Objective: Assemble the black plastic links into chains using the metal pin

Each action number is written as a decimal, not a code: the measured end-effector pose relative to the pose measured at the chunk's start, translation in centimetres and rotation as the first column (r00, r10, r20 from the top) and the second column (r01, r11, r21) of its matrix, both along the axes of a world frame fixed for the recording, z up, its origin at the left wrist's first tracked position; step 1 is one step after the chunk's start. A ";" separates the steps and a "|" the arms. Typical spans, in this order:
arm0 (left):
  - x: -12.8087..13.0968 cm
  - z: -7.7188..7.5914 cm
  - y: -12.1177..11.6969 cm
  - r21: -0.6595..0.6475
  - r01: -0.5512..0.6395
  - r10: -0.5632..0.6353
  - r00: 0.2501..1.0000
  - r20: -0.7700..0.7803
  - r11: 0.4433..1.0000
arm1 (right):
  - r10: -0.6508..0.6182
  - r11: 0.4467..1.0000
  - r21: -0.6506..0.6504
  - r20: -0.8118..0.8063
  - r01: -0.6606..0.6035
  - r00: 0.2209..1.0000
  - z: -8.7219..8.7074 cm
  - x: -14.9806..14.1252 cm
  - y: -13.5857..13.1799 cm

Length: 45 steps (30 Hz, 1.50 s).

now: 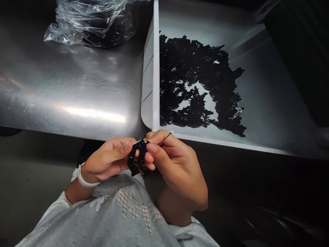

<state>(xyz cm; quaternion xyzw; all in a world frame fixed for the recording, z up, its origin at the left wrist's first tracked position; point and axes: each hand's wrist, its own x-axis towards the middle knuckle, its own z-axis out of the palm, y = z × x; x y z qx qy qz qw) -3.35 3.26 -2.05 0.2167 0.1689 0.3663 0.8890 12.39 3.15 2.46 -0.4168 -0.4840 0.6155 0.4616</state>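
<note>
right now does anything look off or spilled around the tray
Nothing spilled. The loose black parts lie inside the tray, though two pale pieces stand out among them. Both hands hold a black part.

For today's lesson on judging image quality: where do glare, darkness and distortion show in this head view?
Head view: a glare streak on the steel table; the floor and right edge are nearly black; the tray's straight edges splay; the hands and the black part are sharp and evenly lit.

Small black plastic part [137, 157], openwork and chain-like, held roughly upright at lower centre of the frame, thin metal pin [166, 137] with pale tip slanting up to the right just beside it
</note>
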 end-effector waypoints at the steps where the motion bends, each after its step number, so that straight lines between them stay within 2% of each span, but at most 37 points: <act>1: 0.0 -0.1 0.0 -0.019 -0.012 0.012 1.000 -0.005 1.000 | 0.004 1.000 -0.006 0.003 -0.004 1.000 -0.1 0.2 0.0; 7: 0.2 -0.3 0.0 -0.101 -0.017 0.017 1.000 0.002 0.995 | -0.009 1.000 -0.014 -0.008 0.009 1.000 -0.4 0.8 -0.2; 14: 0.1 -0.3 -0.1 -0.106 -0.016 0.011 0.999 -0.052 0.994 | -0.004 0.998 -0.064 -0.030 0.002 1.000 -0.1 0.9 0.0; 19: 0.0 -0.3 -0.1 -0.120 -0.021 0.016 0.999 -0.046 0.993 | -0.003 0.990 -0.142 -0.151 -0.019 0.989 -0.4 1.0 -0.1; 23: 0.1 -0.3 -0.1 -0.131 -0.018 0.012 0.999 -0.046 0.991 | -0.041 0.987 -0.160 -0.143 0.017 0.989 -0.7 0.8 0.0; 30: 0.4 -0.4 0.1 -0.165 -0.026 0.019 0.999 -0.043 0.986 | -0.036 0.989 -0.145 -0.075 0.025 0.997 -0.3 0.9 0.3; 37: 0.4 -0.2 0.0 -0.149 -0.014 0.013 1.000 -0.009 0.989 | -0.076 0.990 -0.133 -0.144 0.056 0.987 -0.8 0.9 -0.1; 45: 0.6 0.0 0.1 -0.128 -0.037 0.027 0.997 -0.077 0.991 | -0.145 0.988 -0.059 -0.020 0.144 0.989 -1.0 0.7 -0.3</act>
